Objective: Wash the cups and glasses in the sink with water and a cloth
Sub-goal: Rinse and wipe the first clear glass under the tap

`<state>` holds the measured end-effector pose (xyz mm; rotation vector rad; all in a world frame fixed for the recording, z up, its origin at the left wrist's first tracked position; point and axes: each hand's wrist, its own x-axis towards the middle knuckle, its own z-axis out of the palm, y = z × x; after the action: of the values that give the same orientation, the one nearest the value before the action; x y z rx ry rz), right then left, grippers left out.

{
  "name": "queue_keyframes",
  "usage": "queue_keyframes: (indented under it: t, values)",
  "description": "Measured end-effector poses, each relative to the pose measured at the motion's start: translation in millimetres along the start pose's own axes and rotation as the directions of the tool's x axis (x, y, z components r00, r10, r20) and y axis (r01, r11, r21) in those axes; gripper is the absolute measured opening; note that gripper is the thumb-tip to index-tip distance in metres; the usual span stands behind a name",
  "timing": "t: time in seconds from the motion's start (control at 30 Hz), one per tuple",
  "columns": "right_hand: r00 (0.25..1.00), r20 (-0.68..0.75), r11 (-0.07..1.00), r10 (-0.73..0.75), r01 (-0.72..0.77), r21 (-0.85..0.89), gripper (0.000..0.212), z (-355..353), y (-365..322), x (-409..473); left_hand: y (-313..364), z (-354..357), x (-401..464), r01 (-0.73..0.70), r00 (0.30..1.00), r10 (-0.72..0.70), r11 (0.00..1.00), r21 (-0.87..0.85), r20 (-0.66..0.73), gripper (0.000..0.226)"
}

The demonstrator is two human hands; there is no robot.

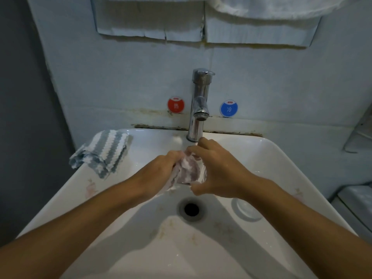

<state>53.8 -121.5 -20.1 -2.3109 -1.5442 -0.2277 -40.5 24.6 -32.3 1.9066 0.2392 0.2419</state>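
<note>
Right hand (217,170) grips clear glass (198,170) below the tap (199,105); left hand (161,170) clutches pink cloth (185,171) stuffed inside, likely scrubbing the interior.

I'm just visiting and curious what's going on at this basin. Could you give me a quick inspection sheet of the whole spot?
Surface: white ceramic sink, wet, open drain.
Job's things: clear drinking glass with pinkish cloth stuffed in; another clear round glass piece lies in the basin.
Clutter: blue-and-white striped cloth draped over the rim.
Hands: left hand grips the pinkish cloth; right hand fingers curl round the glass.
Cables: nothing seen.
Surroundings: chrome tap, red sticker, blue sticker, tiled wall.
</note>
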Motion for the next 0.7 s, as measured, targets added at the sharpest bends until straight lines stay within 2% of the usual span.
queue_keyframes:
  t: [0.07, 0.2, 0.27, 0.3, 0.4, 0.53, 0.6, 0.67, 0.7]
  values:
    - [1.0, -0.002, 1.0, -0.011, 0.011, 0.012, 0.076, 1, -3, 0, -12, -1, 12, 0.052, 0.999, -0.052, 0.994, -0.097, -0.002, 0.057]
    - [1.0, 0.006, 0.999, -0.031, 0.031, 0.03, 0.065, 5, -10, 1, -21, -7, 3, 0.117, 0.987, -0.094, 0.976, -0.184, 0.131, 0.054]
    - [0.999, 0.019, 0.998, -0.029, 0.028, 0.049, 0.062, 8, -11, 1, -17, -7, -1, 0.111, 0.986, -0.092, 0.985, -0.133, 0.14, 0.058]
    - [0.999, 0.023, 0.998, -0.027, 0.025, 0.057, 0.06, 8, -11, 0, -17, -6, -3, 0.094, 0.987, -0.078, 0.989, -0.111, 0.142, 0.05]
    - [0.999, 0.03, 0.996, -0.022, 0.019, 0.09, 0.059, 9, -9, 1, -11, -3, -8, 0.124, 0.991, -0.117, 0.986, -0.111, 0.066, 0.045]
    - [0.999, 0.041, 0.971, 0.017, -0.027, 0.238, 0.066, 6, -3, 3, -14, -8, -4, 0.156, 0.987, -0.162, 0.949, -0.275, 0.001, 0.048]
    - [0.989, 0.089, 0.881, 0.118, -0.145, 0.45, 0.067, 3, -2, 3, -16, -11, -1, 0.181, 0.979, -0.201, 0.92, -0.347, -0.022, 0.047]
    - [0.939, 0.247, 0.669, 0.239, -0.344, 0.659, 0.065, -1, -2, 3, -16, -13, 1, 0.176, 0.98, -0.199, 0.917, -0.359, -0.028, 0.047]
    - [0.904, 0.334, 0.563, 0.265, -0.427, 0.708, 0.066, -2, -2, 2, -18, -15, 4, 0.164, 0.981, -0.191, 0.919, -0.359, -0.042, 0.047]
